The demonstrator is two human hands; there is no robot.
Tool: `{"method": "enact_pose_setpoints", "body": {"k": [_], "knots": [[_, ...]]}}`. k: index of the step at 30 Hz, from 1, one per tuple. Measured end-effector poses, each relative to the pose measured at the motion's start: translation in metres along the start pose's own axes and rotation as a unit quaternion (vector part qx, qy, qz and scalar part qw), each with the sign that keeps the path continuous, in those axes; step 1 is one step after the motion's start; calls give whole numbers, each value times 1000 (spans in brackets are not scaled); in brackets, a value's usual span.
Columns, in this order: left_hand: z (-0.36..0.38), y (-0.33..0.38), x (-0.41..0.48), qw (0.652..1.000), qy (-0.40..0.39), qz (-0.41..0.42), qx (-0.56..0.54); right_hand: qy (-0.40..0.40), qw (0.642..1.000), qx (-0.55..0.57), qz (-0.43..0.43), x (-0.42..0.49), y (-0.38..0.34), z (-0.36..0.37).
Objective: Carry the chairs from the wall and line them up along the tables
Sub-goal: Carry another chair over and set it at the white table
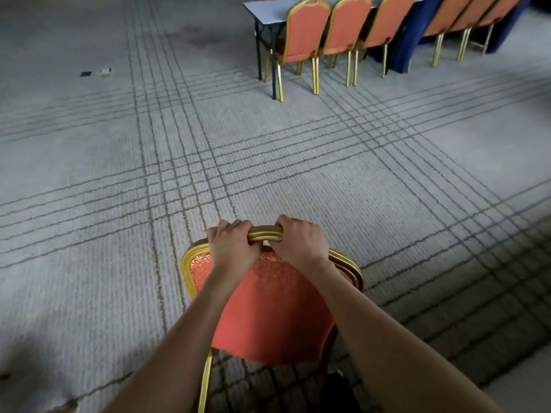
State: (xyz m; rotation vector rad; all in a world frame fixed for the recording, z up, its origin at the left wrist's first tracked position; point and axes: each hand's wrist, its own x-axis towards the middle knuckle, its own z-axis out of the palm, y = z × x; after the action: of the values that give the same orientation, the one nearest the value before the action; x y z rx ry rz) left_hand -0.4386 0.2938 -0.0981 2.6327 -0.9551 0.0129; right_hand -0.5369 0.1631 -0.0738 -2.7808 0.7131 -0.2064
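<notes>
- The left hand (231, 245) wraps its fingers over the gold top rail (265, 234) of a chair (268, 308) and grips it left of the rail's middle.
- The right hand (298, 242) grips the same rail just beside it. Its fingers curl over the far side, and a short stretch of rail is bare between the two hands.
- The chair has an orange padded back in a gold frame and faces away from the person, directly below both forearms. One gold leg (205, 383) runs down at the lower left. I cannot tell whether the legs touch the carpet (119, 174).
- The chair in hand is well apart from the tables, out on the open grey carpet with its dark crossing lines.
- A bare table (268, 10) with a grey top and black legs stands at the far right. Three matching chairs (307, 31) are lined up along its near edge with their backs toward the person.
- Just beyond it stands a blue-draped table (408, 40), with more orange chairs (447, 16) along its near edge.
- A dark scrap (86, 73) and a pale scrap (105, 72) lie on the carpet at the far left, near each other.
</notes>
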Motion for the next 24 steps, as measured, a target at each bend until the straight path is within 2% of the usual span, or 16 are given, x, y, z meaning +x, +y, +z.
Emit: {"method": "enact_pose_setpoints", "body": {"k": [3,6,9,14,20,24], "knots": [[-10,-1,-6,1000,-27,13,-7,25,997,-3,71,-16,-11,1],[-24,2,-16,998,-66,12,-12,41,994,-19,104,-29,-17,5],[-30,-5,-23,997,-79,21,-2,39,994,3,103,-38,-22,6],[-34,-5,-28,994,-110,15,-2,27,997,51,43,-53,-10,4],[-35,-4,-30,995,-103,7,-13,73,989,-16,126,-65,-7,12],[-37,-7,-32,995,-101,12,-9,35,990,-11,133,-64,-6,12]]}}
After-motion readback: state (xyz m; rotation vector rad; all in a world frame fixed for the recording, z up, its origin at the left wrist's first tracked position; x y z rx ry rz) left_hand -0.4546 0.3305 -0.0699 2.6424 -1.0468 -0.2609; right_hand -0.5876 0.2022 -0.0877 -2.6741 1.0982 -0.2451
